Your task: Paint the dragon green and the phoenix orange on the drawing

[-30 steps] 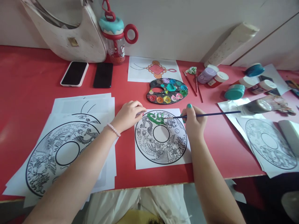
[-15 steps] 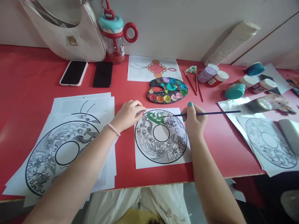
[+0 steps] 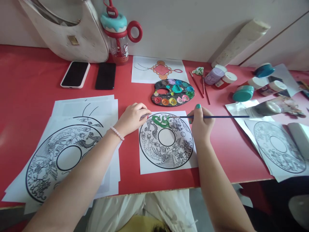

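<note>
My right hand (image 3: 202, 124) is closed around a thin blue paintbrush (image 3: 227, 116), which lies nearly level with its tip to the left. That tip is at the top of a line-art sheet (image 3: 149, 167) printed with a ring of dragon and phoenix figures. Part of the dragon's body there is painted green (image 3: 159, 121); the rest is uncoloured. Over the sheet's upper left corner rests my left hand (image 3: 135, 116), its fingers loosely bent and the fingertips touching the paper. Just beyond the sheet lies a black paint palette (image 3: 158, 86) with wells of many colours.
Printed sheets (image 3: 67, 109) are stacked under my left forearm. Two phones (image 3: 105, 76), a handbag (image 3: 77, 48) and a drinking cup (image 3: 118, 48) stand behind. To the right are several paint jars (image 3: 243, 93), red brushes (image 3: 196, 84) and another ring print (image 3: 277, 145).
The brush tip has shifted slightly up and to the right over the green area. My left hand stays at the sheet's corner.
</note>
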{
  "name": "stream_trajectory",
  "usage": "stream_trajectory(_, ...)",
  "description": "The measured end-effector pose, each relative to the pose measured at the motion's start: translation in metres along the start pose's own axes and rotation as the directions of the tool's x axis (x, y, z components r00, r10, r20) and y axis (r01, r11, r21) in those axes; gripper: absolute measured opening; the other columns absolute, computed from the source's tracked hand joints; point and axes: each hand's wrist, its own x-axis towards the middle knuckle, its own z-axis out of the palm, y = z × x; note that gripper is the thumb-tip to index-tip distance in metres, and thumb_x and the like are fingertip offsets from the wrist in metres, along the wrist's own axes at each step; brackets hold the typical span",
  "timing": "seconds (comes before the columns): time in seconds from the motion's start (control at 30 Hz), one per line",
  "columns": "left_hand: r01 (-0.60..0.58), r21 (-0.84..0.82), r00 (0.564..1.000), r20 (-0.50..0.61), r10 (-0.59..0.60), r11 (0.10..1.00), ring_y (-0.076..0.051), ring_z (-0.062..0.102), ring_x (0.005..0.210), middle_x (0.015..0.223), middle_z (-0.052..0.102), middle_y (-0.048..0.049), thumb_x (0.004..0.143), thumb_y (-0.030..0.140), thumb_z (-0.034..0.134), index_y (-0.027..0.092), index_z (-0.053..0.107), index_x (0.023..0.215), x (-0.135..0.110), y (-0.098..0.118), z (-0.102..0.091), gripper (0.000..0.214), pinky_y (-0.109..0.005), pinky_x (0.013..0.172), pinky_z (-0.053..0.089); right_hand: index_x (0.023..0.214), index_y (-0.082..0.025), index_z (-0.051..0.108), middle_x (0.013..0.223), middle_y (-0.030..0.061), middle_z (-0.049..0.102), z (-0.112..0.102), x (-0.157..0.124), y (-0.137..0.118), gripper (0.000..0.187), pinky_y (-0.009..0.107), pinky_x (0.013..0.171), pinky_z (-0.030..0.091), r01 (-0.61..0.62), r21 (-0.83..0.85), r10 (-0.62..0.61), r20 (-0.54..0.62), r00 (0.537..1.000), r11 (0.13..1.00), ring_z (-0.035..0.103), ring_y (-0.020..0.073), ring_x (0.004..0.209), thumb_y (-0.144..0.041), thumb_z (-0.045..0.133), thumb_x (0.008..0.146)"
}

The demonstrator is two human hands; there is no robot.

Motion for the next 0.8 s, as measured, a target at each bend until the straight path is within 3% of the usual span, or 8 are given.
stream_trajectory(0.8, -0.004, 0.0, 1.0, -0.006, 0.004, 1.0, -0.018, 0.054, 0.083, 0.092, 0.061, -0.0033, 0.087, 0.017, 0.055, 0.021, 0.066, 0.096, -0.0001, 0.0001, 0.0008, 0.015, -0.035, 0.079, 0.045, 0.049, -0.019, 0.049, 0.041, -0.0033, 0.04, 0.001, -0.001, 0.0001, 0.045, 0.024, 0.042, 0.028, 0.003, -0.012, -0.004, -0.016, 1.0, 1.0, 0.037, 0.0078, 0.04, -0.04, 0.046, 0.088)
